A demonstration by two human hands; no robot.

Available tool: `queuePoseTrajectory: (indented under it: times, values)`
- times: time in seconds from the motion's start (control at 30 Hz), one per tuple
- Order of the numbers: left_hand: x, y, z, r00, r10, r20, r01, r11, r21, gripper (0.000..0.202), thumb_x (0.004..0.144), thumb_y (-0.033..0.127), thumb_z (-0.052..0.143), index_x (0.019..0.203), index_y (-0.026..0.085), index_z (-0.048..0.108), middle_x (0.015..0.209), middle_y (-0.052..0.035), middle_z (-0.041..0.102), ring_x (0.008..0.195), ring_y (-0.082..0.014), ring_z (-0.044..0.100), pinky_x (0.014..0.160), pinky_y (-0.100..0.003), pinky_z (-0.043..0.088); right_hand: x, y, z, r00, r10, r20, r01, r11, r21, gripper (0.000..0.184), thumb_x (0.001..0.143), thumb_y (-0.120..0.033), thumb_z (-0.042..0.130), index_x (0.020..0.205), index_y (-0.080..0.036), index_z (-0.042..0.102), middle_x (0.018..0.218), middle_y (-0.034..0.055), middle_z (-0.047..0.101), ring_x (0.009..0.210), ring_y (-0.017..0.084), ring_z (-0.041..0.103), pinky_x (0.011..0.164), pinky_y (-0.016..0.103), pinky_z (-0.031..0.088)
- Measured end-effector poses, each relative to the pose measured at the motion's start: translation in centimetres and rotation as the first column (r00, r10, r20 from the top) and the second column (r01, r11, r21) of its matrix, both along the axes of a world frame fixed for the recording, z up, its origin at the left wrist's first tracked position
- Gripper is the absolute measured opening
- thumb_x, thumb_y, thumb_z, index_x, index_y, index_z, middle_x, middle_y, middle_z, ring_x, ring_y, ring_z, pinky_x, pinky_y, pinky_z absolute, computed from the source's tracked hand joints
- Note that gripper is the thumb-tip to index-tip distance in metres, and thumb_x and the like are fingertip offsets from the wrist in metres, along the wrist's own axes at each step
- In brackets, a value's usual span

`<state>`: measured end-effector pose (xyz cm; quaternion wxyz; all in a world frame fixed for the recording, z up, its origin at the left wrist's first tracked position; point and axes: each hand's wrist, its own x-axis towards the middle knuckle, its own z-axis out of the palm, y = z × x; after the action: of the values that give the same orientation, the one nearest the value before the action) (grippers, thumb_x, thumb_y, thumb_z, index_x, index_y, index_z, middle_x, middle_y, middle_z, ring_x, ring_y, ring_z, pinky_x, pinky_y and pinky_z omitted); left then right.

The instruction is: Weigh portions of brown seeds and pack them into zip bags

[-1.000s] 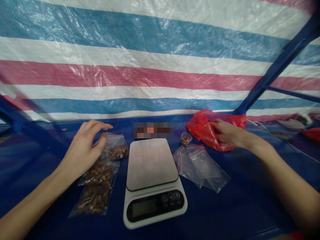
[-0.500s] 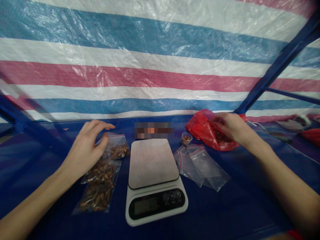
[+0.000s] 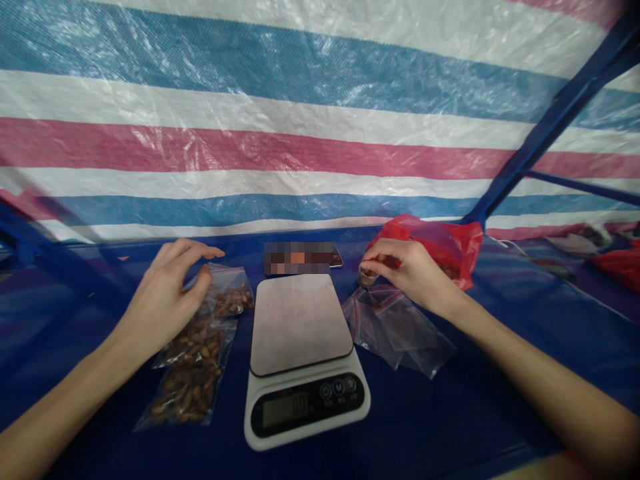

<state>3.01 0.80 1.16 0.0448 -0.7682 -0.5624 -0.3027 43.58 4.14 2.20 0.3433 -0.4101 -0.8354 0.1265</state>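
My left hand (image 3: 167, 290) hovers with fingers loosely spread over clear zip bags of brown nuts (image 3: 193, 370) left of a white kitchen scale (image 3: 303, 360). It rests at the edge of the topmost bag (image 3: 231, 297). My right hand (image 3: 405, 270) is curled in a pinch above a small cup (image 3: 364, 275) and a pile of empty zip bags (image 3: 400, 330) right of the scale. What the fingers pinch is too small to name. A red plastic bag (image 3: 440, 243) lies just behind that hand.
Everything sits on a dark blue tabletop (image 3: 500, 373). A striped tarpaulin wall (image 3: 300, 133) rises behind it, with a blue metal strut (image 3: 540, 127) at the right. A blurred flat object (image 3: 303, 257) lies behind the scale. More red plastic (image 3: 620, 263) shows at the far right.
My right hand has left the red bag and moved left to above the small cup, fingers pinched. The left hand has stayed over the nut bags.
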Motion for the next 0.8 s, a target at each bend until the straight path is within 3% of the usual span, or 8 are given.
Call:
queuePoseTrajectory:
  times: [0.27,0.43,0.53,0.63,0.8]
  values:
    - [-0.2,0.2,-0.3,0.999,-0.031,-0.018,0.032,0.999,0.028,0.033,0.102,0.032,0.041,0.117,0.02,0.068,0.117,-0.0086,0.066,0.116,-0.0286,0.059,0.104,-0.049,0.047,0.4,1.0,-0.9,1.0,-0.002,-0.022,0.002,1.0,-0.004,0.02,0.096,-0.036,0.074,0.086,-0.019,0.077,0.087,0.0055,0.071,0.073,0.017,0.065,0.067,0.03,0.05]
    - [-0.5,0.4,-0.7,0.999,-0.039,-0.013,0.039,0.997,0.072,0.033,0.101,0.033,0.042,0.116,0.021,0.069,0.114,-0.0081,0.067,0.113,-0.0298,0.06,0.101,-0.05,0.048,0.6,0.2,0.6,0.997,-0.028,-0.067,0.031,0.999,0.036,0.018,0.096,-0.036,0.073,0.094,-0.018,0.077,0.09,0.0066,0.073,0.075,0.018,0.065,0.067,0.031,0.05]
    - [-0.6,0.4,-0.7,0.999,-0.037,-0.007,0.038,0.996,0.077,0.033,0.101,0.032,0.042,0.116,0.022,0.069,0.113,-0.0077,0.067,0.113,-0.0297,0.06,0.1,-0.049,0.049,1.3,-1.0,2.0,0.993,0.108,0.047,-0.1,0.982,-0.16,0.019,0.096,-0.035,0.073,0.089,-0.019,0.077,0.078,0.0029,0.073,0.065,0.016,0.063,0.059,0.028,0.046]
    - [-0.6,0.4,-0.7,0.999,-0.038,-0.006,0.038,0.997,0.073,0.032,0.1,0.031,0.043,0.116,0.022,0.069,0.113,-0.0072,0.067,0.113,-0.0291,0.06,0.101,-0.049,0.048,1.8,-1.8,2.0,0.935,0.305,0.18,-0.218,0.897,-0.384,0.014,0.093,-0.034,0.078,0.093,-0.02,0.079,0.082,0.0013,0.077,0.068,0.015,0.068,0.062,0.026,0.048]
    - [-0.6,0.6,-0.7,0.999,-0.033,-0.016,0.034,0.997,0.062,0.032,0.1,0.031,0.043,0.116,0.021,0.069,0.114,-0.0075,0.066,0.113,-0.0291,0.06,0.101,-0.049,0.048,1.0,-1.7,0.0,0.884,0.383,0.268,-0.258,0.878,-0.403,0.007,0.09,-0.018,0.08,0.096,-0.021,0.08,0.091,0.0007,0.079,0.079,0.015,0.072,0.074,0.025,0.051]
